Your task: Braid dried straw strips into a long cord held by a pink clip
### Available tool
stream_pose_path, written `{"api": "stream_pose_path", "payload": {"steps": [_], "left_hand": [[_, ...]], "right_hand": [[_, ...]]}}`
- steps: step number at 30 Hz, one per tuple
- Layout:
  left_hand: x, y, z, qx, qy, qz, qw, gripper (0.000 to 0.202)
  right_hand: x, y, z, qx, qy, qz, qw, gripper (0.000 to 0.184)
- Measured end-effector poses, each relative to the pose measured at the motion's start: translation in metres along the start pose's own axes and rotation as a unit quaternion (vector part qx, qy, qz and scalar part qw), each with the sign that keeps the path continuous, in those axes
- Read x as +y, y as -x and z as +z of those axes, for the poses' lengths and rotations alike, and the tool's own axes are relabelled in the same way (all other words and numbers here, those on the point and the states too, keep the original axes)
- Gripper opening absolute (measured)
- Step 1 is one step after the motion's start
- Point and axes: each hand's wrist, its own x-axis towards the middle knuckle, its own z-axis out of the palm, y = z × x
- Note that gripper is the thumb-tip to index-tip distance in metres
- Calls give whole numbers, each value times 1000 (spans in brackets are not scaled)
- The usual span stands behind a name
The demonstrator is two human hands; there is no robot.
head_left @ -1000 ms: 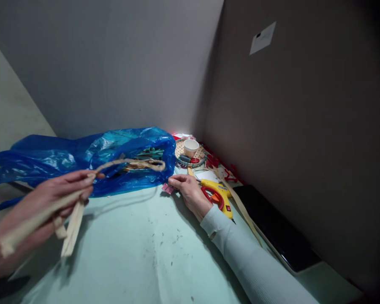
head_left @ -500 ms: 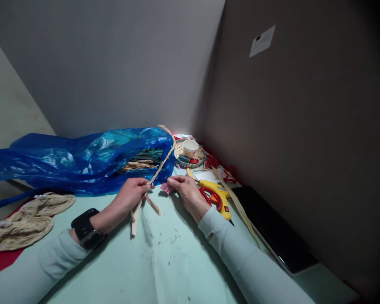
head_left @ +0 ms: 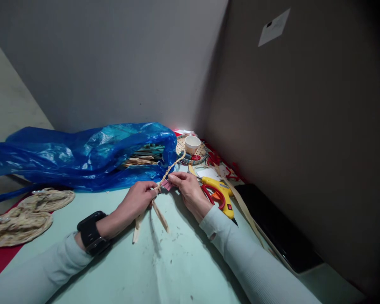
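Note:
My left hand (head_left: 144, 195) pinches a thin braid of pale straw (head_left: 168, 169), whose upper length curves away toward the back. Below the fingers, loose flat straw ends (head_left: 160, 217) hang down over the table. My right hand (head_left: 188, 191) is closed on a small pink binder clip (head_left: 167, 185), held right beside the braid near my left fingertips. Whether the clip touches the braid I cannot tell. Just right of that hand lie red-handled scissors (head_left: 220, 198) and a yellow glue gun (head_left: 224, 192).
A blue plastic bag (head_left: 66, 156) with straw strands inside lies along the back wall. Coiled straw pieces (head_left: 34, 223) rest on red material at left. A woven tray (head_left: 181, 145) with a white cup (head_left: 192, 144) stands behind. A black flat device (head_left: 278, 228) lies at right.
My left hand has moved right with the braid, closing the gap to the pink binder clip. The braid's far end has swung right, off the bag toward the woven tray.

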Motion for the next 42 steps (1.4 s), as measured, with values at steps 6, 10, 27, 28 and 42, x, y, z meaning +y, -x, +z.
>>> {"api": "stream_pose_path", "payload": {"steps": [6, 10, 27, 28, 42], "left_hand": [[-2, -4, 3, -4, -15, 14, 1000, 31], [2, -4, 3, -7, -36, 18, 999, 33], [12, 15, 7, -59, 134, -41, 988, 20], [12, 19, 9, -62, 153, -60, 984, 20], [13, 63, 13, -99, 288, -137, 943, 38]], "right_hand": [[1, 0, 1, 15, 6, -6, 1000, 26], [3, -1, 1, 18, 9, -13, 1000, 24], [-4, 10, 1, 4, 51, -70, 996, 24], [-4, 12, 1, 1, 66, -73, 995, 24], [-28, 62, 2, 37, 359, -108, 926, 14]]}}
